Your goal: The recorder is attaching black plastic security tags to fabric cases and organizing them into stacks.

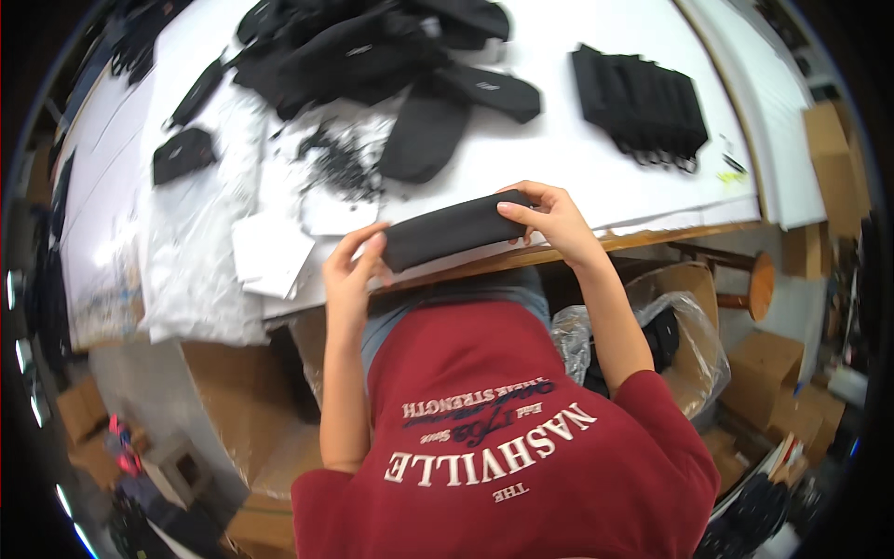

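Observation:
A long black fabric pouch point(447, 231) is stretched between my two hands, just over the near edge of the white table point(549, 177). My left hand point(357, 261) pinches its left end between thumb and fingers. At the other end, my right hand point(548, 216) grips the pouch with the thumb on top and the fingers behind. Beyond it lies a heap of similar black pouches point(363, 61), some with a small pale mark. To the right sits a row of stacked black pouches point(643, 104) with small loops along the near side.
Black thread scraps point(340, 163) lie past my left hand. White paper cards point(270, 250) and clear plastic bags point(200, 279) cover the table's left part. Below the edge, a plastic-lined carton point(689, 326) stands at right, near a wooden stool point(761, 287).

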A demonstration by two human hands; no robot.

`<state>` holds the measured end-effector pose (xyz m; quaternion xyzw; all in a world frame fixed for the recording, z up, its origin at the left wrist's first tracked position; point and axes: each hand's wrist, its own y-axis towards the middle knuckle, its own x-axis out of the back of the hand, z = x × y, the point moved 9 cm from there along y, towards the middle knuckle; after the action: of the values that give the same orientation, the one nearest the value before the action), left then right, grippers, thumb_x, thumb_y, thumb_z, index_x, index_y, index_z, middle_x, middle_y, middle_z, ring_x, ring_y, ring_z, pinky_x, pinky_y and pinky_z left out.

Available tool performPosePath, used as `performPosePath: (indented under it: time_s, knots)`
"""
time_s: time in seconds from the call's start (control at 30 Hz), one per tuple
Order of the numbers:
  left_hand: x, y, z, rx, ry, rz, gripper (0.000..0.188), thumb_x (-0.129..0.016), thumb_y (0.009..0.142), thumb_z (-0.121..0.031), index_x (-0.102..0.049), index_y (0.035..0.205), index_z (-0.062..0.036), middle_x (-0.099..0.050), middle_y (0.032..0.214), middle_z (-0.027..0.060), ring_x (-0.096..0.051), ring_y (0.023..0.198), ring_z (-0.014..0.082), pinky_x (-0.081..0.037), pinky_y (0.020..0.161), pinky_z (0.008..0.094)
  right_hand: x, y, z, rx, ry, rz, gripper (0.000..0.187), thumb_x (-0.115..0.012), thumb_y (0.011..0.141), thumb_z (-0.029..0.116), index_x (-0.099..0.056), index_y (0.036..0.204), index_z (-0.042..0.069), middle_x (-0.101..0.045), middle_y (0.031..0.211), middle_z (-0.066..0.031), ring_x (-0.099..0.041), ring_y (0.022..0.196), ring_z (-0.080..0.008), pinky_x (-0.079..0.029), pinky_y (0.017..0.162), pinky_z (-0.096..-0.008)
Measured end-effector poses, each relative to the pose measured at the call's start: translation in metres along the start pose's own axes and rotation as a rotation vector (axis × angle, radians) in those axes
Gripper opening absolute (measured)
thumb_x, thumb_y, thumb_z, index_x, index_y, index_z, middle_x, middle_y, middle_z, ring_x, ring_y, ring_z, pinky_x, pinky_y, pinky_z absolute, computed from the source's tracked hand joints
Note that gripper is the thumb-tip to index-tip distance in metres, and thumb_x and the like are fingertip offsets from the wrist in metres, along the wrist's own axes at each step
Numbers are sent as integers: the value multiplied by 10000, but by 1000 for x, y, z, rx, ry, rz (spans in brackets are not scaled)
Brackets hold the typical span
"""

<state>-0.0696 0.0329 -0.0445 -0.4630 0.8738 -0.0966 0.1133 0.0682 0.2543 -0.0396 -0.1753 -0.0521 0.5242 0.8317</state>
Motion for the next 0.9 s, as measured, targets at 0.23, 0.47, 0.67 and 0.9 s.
performPosePath:
  time_s: [0.23,0.47,0.67,0.9]
  knots:
    - [43,-18,-39,-206,131,-164,192,-518,940,-128,-602,1025,21,-629,1010,98,-584,674,119,-455,570,234,214,-54,64,393,250,-659,198,-710,828,182,-646,953,43,-668,849,-46,-610,590,-114,-462,507,-199]
    - [168,-40,-72,-438,797,-732,398,-611,894,-216,-541,1216,8,-555,1199,150,-517,1070,252,-398,925,374,396,-100,88,811,527,-1065,266,-699,846,158,-579,1001,-22,-625,927,-113,-650,693,-226,-530,585,-230]
    - [195,-21,-31,-261,1388,-717,664,-665,828,-405,-445,1351,-60,-398,1337,184,-372,1218,355,-290,1023,458,476,-34,-28,321,571,-1181,263,-745,806,230,-598,961,78,-607,803,-51,-602,604,-175,-504,495,-242]
    - [188,-15,-40,-270,1375,-597,556,-668,825,-388,-554,1244,-41,-447,1261,162,-428,1150,351,-331,981,455,471,-44,-34,96,239,-1266,480,-761,729,463,-621,1003,95,-439,576,-26,-427,458,-140,-370,413,-259]
